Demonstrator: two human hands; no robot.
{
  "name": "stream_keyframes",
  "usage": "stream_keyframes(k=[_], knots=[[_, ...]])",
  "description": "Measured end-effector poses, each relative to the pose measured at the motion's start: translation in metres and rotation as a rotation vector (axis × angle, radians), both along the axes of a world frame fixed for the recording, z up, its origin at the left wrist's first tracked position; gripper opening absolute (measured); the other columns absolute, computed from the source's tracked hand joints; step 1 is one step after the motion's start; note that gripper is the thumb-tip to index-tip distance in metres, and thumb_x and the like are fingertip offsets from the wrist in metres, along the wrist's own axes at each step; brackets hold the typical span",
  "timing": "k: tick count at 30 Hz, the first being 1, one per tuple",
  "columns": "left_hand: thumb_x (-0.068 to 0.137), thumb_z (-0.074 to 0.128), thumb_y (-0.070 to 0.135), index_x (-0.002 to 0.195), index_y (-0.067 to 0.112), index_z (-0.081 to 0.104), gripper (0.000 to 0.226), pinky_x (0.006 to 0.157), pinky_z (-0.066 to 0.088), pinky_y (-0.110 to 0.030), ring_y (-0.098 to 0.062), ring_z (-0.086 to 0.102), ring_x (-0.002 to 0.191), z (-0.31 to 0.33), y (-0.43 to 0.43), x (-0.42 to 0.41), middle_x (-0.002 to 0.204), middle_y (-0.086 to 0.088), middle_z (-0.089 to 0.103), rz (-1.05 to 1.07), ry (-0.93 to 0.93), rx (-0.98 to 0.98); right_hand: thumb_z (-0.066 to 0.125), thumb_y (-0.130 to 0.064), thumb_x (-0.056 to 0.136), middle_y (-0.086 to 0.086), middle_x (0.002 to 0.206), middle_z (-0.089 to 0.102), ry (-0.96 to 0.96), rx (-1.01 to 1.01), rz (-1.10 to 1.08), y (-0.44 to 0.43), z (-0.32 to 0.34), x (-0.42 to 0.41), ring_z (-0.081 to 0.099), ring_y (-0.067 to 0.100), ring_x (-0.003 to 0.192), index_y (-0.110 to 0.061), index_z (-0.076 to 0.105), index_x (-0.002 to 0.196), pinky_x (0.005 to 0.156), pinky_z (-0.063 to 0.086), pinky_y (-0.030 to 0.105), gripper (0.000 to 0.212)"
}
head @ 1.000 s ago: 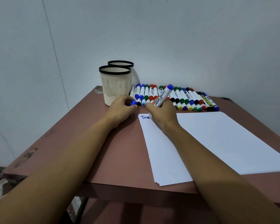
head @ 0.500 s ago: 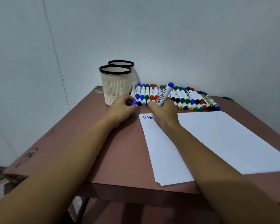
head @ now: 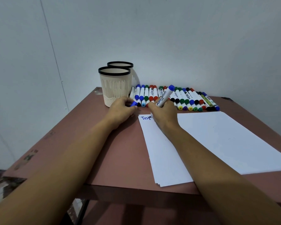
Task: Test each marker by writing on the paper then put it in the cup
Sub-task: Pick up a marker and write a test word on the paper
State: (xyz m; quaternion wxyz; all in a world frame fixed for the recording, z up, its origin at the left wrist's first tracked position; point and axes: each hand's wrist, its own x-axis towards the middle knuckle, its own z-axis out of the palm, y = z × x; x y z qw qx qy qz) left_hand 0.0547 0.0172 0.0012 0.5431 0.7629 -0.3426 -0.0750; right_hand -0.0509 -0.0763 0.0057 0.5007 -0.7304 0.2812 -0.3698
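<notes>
Reaching forward from the lower right of the head view, the right hand (head: 165, 113) is clenched knuckles-up around a white marker (head: 164, 96), and its forearm stretches over the left part of the paper (head: 217, 140). The marker leans away from the person. Its blue end stands above the knuckles, and its dark tip is down just left of the fingers. That tip meets the sheet at the end of the blue word "Test" (head: 145, 118).

The left hand (head: 122, 111) comes in from the lower left and sits on the table (head: 104, 151), beside the right hand but apart from it. Its fingers are bent and pinch a small blue cap (head: 133, 103) against the thumb, and the cap pokes out toward the right hand.

Just beyond the left hand stands the cup (head: 114, 86), cream with a black rim. Whether the knuckles touch it cannot be told. A second cup (head: 120, 64) stands right behind the first.

Beyond both hands, a row of markers (head: 185, 99) lies side by side, running from the cup off to the right past the right hand. The paper is a thin stack that spreads out to the right of the right forearm.
</notes>
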Motion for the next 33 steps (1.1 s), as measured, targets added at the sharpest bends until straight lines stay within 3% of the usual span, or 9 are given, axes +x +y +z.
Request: stream_keyframes(k=[5, 10, 14, 19, 25, 28, 33], knots=[[0.088, 0.06, 0.015, 0.114, 0.013, 0.062, 0.026, 0.065, 0.04, -0.006, -0.009, 0.056, 0.087, 0.003, 0.003, -0.006, 0.097, 0.003, 0.061, -0.018, -0.172, 0.015, 0.056, -0.01, 0.086, 0.002, 0.059, 0.054, -0.169, 0.283, 0.022, -0.01, 0.006, 0.0, 0.051, 0.011, 0.052, -0.01, 0.054, 0.074, 0.05, 0.04, 0.025, 0.012], [0.087, 0.061, 0.015, 0.114, 0.016, 0.063, 0.028, 0.065, 0.037, 0.002, -0.007, 0.056, 0.086, 0.003, 0.004, -0.011, 0.103, 0.003, 0.061, -0.08, -0.282, 0.015, 0.05, -0.002, 0.091, 0.001, 0.053, 0.052, -0.4, 0.504, 0.172, -0.01, 0.016, -0.005, 0.05, 0.012, 0.051, -0.005, 0.053, 0.068, 0.048, 0.043, 0.023, 0.023], [0.086, 0.063, 0.018, 0.113, 0.015, 0.062, 0.027, 0.066, 0.039, -0.004, -0.01, 0.058, 0.085, 0.004, 0.003, -0.012, 0.105, 0.001, 0.064, -0.076, -0.317, 0.02, 0.049, 0.0, 0.091, 0.003, 0.054, 0.054, -0.373, 0.483, 0.22, -0.007, 0.015, -0.006, 0.05, 0.013, 0.052, -0.004, 0.053, 0.068, 0.046, 0.044, 0.022, 0.023], [0.087, 0.062, 0.015, 0.112, 0.007, 0.064, 0.026, 0.066, 0.036, -0.002, -0.01, 0.056, 0.086, 0.006, 0.003, -0.015, 0.099, -0.003, 0.065, -0.091, -0.37, 0.008, 0.051, 0.0, 0.091, 0.005, 0.058, 0.053, -0.356, 0.463, 0.241, -0.008, 0.014, -0.006, 0.052, 0.012, 0.052, -0.002, 0.054, 0.071, 0.046, 0.045, 0.02, 0.02], [0.088, 0.061, 0.015, 0.109, 0.007, 0.067, 0.023, 0.064, 0.038, -0.004, -0.003, 0.055, 0.073, 0.007, 0.004, -0.02, 0.089, -0.001, 0.065, -0.14, -0.4, -0.041, 0.062, -0.015, 0.091, 0.002, 0.062, 0.058, -0.27, 0.356, 0.253, -0.009, 0.009, -0.005, 0.053, 0.007, 0.051, -0.009, 0.062, 0.079, 0.049, 0.045, 0.019, 0.014], [0.089, 0.06, 0.016, 0.108, 0.007, 0.068, 0.022, 0.062, 0.036, -0.005, 0.002, 0.054, 0.067, 0.006, 0.004, -0.021, 0.084, 0.002, 0.063, -0.129, -0.398, -0.054, 0.065, -0.024, 0.089, -0.003, 0.053, 0.051, -0.214, 0.341, 0.225, -0.009, 0.008, -0.006, 0.044, 0.008, 0.048, -0.011, 0.063, 0.074, 0.048, 0.035, 0.021, 0.021], [0.09, 0.059, 0.016, 0.108, 0.005, 0.068, 0.023, 0.063, 0.038, -0.008, -0.008, 0.054, 0.071, 0.006, 0.001, -0.024, 0.086, -0.005, 0.066, -0.118, -0.369, -0.071, 0.063, -0.022, 0.091, -0.002, 0.057, 0.048, -0.231, 0.435, 0.277, -0.007, 0.008, -0.006, 0.041, 0.005, 0.046, -0.009, 0.059, 0.073, 0.043, 0.035, 0.017, 0.022]])
